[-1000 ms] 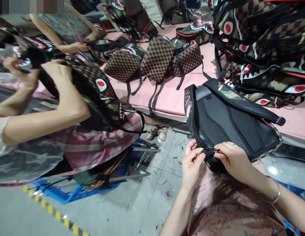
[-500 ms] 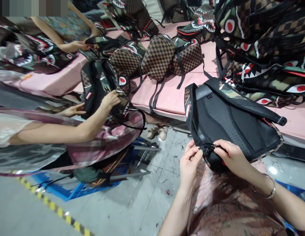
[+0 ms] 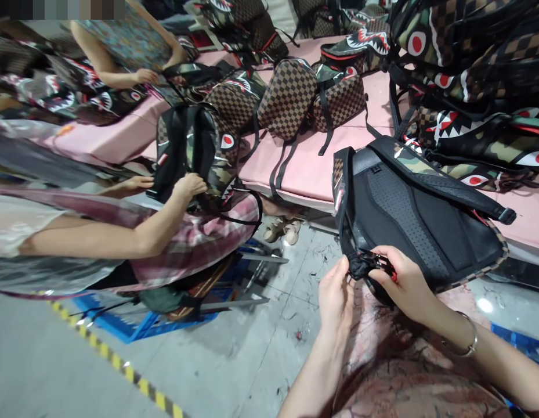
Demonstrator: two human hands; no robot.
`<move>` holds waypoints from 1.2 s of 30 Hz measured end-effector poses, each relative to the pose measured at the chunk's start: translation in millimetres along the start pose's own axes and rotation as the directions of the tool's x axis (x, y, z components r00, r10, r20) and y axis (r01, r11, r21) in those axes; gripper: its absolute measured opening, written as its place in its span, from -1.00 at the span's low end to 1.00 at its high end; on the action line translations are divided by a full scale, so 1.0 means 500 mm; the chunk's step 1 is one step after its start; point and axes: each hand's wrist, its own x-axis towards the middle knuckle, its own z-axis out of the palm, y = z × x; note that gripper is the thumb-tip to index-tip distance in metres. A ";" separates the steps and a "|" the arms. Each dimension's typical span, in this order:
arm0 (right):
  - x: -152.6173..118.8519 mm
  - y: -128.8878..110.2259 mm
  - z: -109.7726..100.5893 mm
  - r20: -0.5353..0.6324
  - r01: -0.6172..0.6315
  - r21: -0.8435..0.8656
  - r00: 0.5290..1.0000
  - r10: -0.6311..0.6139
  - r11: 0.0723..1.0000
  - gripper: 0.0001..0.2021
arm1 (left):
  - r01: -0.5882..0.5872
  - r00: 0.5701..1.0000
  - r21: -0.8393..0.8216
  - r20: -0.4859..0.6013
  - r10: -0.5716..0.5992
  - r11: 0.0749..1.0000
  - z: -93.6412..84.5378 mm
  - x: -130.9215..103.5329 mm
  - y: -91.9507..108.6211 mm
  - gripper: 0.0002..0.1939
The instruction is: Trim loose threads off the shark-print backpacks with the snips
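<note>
A backpack (image 3: 397,209) lies tilted with its black padded back panel facing up, between my lap and the pink table. Its checkered edge and camouflage-patterned strap show. At its lower left corner, my left hand (image 3: 336,290) pinches a bunched black strap end (image 3: 358,266). Close beside it, my right hand (image 3: 402,281) is closed around what look like small dark thread snips (image 3: 384,264) with a red part, their tips pointing at the strap end. The right palm hides part of the tool.
Shark-mouth backpacks (image 3: 465,128) are piled at the right on the pink table (image 3: 295,168). More checkered bags (image 3: 289,98) stand behind. At left, a co-worker's hand (image 3: 191,184) rests on another backpack (image 3: 182,151). A blue crate (image 3: 138,331) sits on the floor.
My right hand has turned, bringing the dark tool with its red part into view by the strap end. My left fingers have shifted their pinch. The co-worker's hand has moved slightly down.
</note>
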 end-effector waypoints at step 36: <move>0.183 0.061 0.042 0.168 -0.377 0.519 0.925 0.341 0.767 -0.68 | -0.925 0.339 0.367 0.915 0.216 -0.100 -0.134 -0.020 0.015 -0.86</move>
